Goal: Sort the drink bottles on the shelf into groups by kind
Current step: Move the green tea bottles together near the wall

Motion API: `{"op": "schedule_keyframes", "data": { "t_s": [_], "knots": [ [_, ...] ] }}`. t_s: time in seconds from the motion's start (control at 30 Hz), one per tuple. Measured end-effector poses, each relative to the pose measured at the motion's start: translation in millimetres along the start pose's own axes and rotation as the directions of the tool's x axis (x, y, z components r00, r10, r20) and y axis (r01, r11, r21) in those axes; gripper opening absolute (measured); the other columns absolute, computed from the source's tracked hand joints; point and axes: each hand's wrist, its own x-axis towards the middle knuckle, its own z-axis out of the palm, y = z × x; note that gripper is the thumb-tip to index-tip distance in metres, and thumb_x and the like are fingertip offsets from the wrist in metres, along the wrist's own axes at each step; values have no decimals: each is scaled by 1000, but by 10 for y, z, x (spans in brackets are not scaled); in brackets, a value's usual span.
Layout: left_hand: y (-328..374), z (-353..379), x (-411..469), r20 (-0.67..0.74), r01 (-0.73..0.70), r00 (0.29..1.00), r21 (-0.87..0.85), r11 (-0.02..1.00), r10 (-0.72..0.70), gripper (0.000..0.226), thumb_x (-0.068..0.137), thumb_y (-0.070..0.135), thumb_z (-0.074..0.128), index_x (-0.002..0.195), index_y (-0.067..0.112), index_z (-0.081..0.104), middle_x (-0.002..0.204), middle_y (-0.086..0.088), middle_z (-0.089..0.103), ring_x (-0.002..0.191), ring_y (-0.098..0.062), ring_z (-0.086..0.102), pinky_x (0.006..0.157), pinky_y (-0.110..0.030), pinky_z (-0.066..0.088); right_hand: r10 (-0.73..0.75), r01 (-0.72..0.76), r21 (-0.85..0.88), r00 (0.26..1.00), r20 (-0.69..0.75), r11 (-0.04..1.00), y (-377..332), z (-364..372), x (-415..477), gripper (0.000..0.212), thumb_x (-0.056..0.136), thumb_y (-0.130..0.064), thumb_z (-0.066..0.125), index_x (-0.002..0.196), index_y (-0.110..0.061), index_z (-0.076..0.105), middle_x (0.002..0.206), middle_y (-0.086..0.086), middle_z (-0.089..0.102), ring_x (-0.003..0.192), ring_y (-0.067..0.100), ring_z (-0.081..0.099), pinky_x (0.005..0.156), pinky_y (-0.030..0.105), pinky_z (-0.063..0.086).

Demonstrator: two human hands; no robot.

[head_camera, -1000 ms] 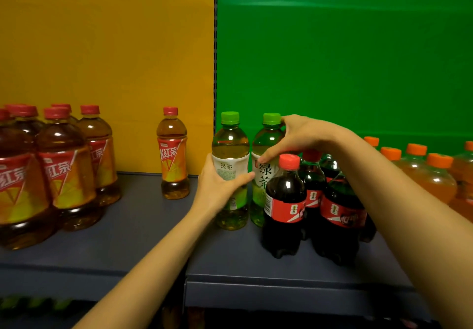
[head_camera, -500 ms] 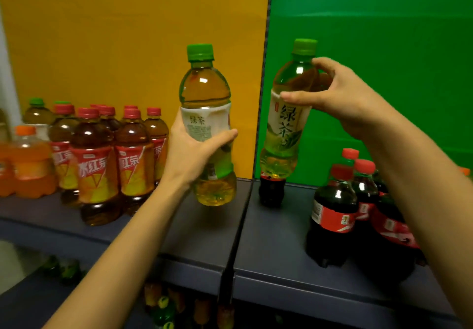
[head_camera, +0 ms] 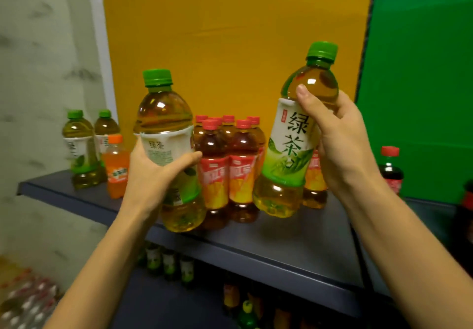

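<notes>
Both green teas are now off the shelf [head_camera: 256,249] and carried left. A second ago they stood beside the colas at the green backing; view has swung to the yellow section. Left hand [head_camera: 151,172] is wrapped around one tea [head_camera: 169,134] at the label, right hand [head_camera: 340,147] is clamped on the other tea [head_camera: 289,149] at the shoulder, tilted. Both are held in the air in front of the red teas [head_camera: 225,170]. Two matching green teas [head_camera: 79,144] stand at the shelf's left end, an orange soda [head_camera: 116,167] just beside them. Likely destination: that left-end group. One cola [head_camera: 390,170] is visible at right.
</notes>
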Motion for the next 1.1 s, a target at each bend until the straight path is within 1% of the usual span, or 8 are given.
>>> {"op": "schedule_keyframes", "data": {
  "t_s": [0.1,0.23,0.37,0.53,0.67,0.77,0.93,1.1],
  "knots": [
    [-109,-442,73,-16,4,1000,46,999,-3,56,46,26,85,95,30,58,81,15,72,76,-2,68,63,-16,54,-16,17,75,1000,-15,997,210,368,-83,47,77,-30,69,115,-8,54,89,-3,65,76,4,66,65,19,51],
    [-271,-949,162,-71,34,997,105,994,-26,65,45,39,83,105,26,59,94,7,70,87,-9,68,73,-27,55,-13,13,155,1000,3,988,450,838,-144,46,72,-32,66,111,-13,52,89,-1,64,76,10,66,62,22,52],
    [-406,-1289,238,-128,57,991,138,989,-39,72,40,44,78,107,22,59,97,4,69,87,-10,68,75,-31,54,-14,12,132,1000,13,991,679,1237,-165,44,74,-37,70,110,-17,52,95,-2,64,88,15,65,74,30,53],
    [-551,-1567,293,-188,56,982,166,985,-24,72,39,44,77,105,25,58,96,9,68,85,-2,67,68,-17,55,-30,26,64,997,69,998,978,1642,-168,58,71,-45,69,120,-21,50,107,0,64,101,20,64,91,48,50],
    [-664,-1790,329,-243,70,970,186,980,-23,70,39,44,79,103,28,55,99,8,66,84,1,66,68,-15,55,-16,12,39,995,95,999,1262,1979,-123,62,68,-48,69,121,-23,49,113,2,62,105,14,61,94,38,49],
    [-754,-1969,414,-260,67,966,231,971,-5,75,46,30,89,111,24,52,102,9,63,91,-2,63,77,-24,52,12,-15,23,994,109,1000,1490,2266,-94,69,66,-53,68,125,-24,46,120,2,58,112,15,57,98,40,47],
    [-949,-2287,651,-260,53,965,262,964,18,53,56,20,77,99,37,49,98,14,61,80,13,61,65,-8,51,7,-7,-4,991,135,1000,1802,2780,-41,73,66,-56,67,128,-25,43,124,-2,55,116,12,53,99,35,46],
    [-1293,-2719,1055,-253,33,967,243,969,31,61,59,18,78,113,22,50,99,12,62,80,11,63,64,-7,50,-22,24,-8,990,142,1000,2121,3340,37,71,68,-54,65,128,-24,42,124,0,55,116,14,53,97,31,47]
  ]
}}
